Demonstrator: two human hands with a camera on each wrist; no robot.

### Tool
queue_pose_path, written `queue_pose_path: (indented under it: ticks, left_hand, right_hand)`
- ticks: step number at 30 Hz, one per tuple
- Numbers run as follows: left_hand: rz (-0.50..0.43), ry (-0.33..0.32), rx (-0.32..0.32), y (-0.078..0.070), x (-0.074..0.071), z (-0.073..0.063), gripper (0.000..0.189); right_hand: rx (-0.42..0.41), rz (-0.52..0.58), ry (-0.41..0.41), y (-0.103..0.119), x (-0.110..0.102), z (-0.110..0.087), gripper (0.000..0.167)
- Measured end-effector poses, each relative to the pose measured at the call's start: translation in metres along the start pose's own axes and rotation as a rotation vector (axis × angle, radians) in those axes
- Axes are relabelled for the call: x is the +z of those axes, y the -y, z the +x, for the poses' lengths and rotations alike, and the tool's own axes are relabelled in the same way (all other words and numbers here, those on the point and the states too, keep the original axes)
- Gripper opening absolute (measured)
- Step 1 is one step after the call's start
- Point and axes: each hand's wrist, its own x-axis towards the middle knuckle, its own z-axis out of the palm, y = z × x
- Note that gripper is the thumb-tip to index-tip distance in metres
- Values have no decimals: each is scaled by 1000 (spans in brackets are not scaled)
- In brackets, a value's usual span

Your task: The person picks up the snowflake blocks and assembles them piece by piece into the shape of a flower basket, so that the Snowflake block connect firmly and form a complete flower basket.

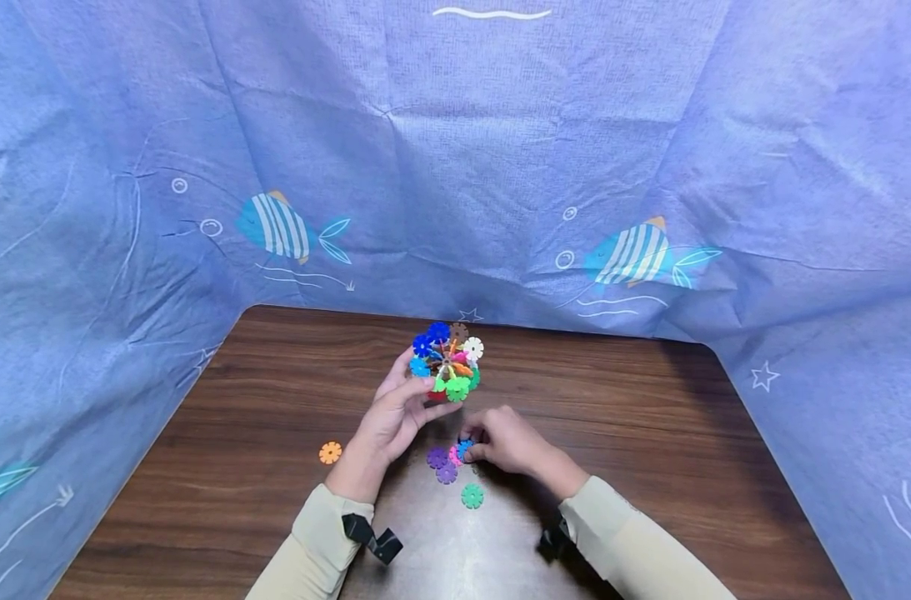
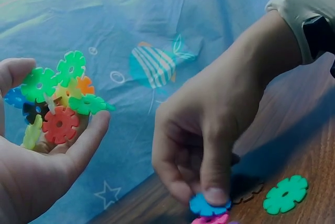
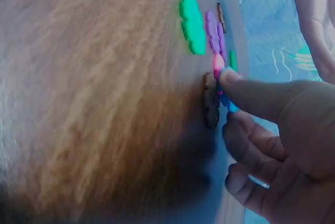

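Observation:
My left hand (image 1: pixel 391 421) holds up a round cluster of interlocked snowflake discs (image 1: pixel 456 388) in many colours, thumb on the near side and fingers around it. In the left wrist view a red disc (image 2: pixel 60 124) and several green ones show on the cluster. Low over the table, my right hand (image 1: pixel 513 442) pinches a blue snowflake disc (image 2: pixel 204 206) between thumb and fingers. A pink disc (image 2: pixel 212 219) lies right under the blue one, partly hidden. Close beside them in the right wrist view is a brown disc (image 3: pixel 210 101).
Two purple discs (image 1: pixel 437 457) lie just left of the pink one. A green disc (image 1: pixel 473 497) is nearer the front, and an orange disc (image 1: pixel 331 452) sits farther left on the wooden table (image 1: pixel 635 433). Blue fish-print cloth (image 1: pixel 470 183) hangs behind and at both sides.

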Motion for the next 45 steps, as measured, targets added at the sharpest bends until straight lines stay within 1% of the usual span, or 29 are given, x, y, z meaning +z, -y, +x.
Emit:
queue_pose_path:
  ticks: [3, 6, 8, 11, 13, 15, 17, 18, 21, 26, 32, 36, 38, 42, 45]
  left_hand:
    - [1, 6, 1, 0, -1, 1, 76]
    - [4, 11, 6, 0, 0, 2, 75]
    - [8, 11, 12, 0, 0, 3, 75]
    - [19, 0, 17, 2, 1, 3, 75]
    - [28, -12, 17, 3, 1, 2, 75]
    - [34, -28, 17, 4, 0, 2, 76]
    - [37, -40, 14, 6, 0, 2, 76]
    - [39, -45, 13, 7, 0, 3, 76]
    - [39, -54, 12, 9, 1, 4, 78]
    - [53, -55, 11, 11, 1, 5, 81]
    - [89, -32, 13, 11, 1, 5, 85]
    - [124, -18, 21, 12, 3, 3, 88]
    - [158, -10, 24, 13, 4, 2, 90]
    - [213, 21, 25, 16, 7, 1, 93]
    - [227, 36, 25, 18, 9, 2, 93]
  right_hand:
    - [-24, 64, -38, -1, -8, -3, 10]
    - [-10, 144, -114, -1, -24, -5, 10]
    - [10, 212, -196, 0, -37, -7, 11]
    - [47, 349, -359, 5, -56, -10, 11]
    - [65, 465, -457, 9, -63, -12, 12]
    - [83, 583, -513, 13, -65, -13, 14]
    - [99, 678, -536, 15, -63, -15, 17]
    - [108, 708, -542, 16, -61, -15, 17]
    - [119, 761, -557, 18, -56, -14, 19]
    - [139, 758, -604, 16, -51, -12, 18]
    - [167, 756, -618, 14, -49, -7, 18]
    - [185, 762, -624, 13, -47, -5, 19]
    - [193, 762, -626, 12, -46, -5, 19]
    - [215, 789, -636, 12, -46, -6, 18]
    - [226, 812, -634, 12, -47, -7, 18]
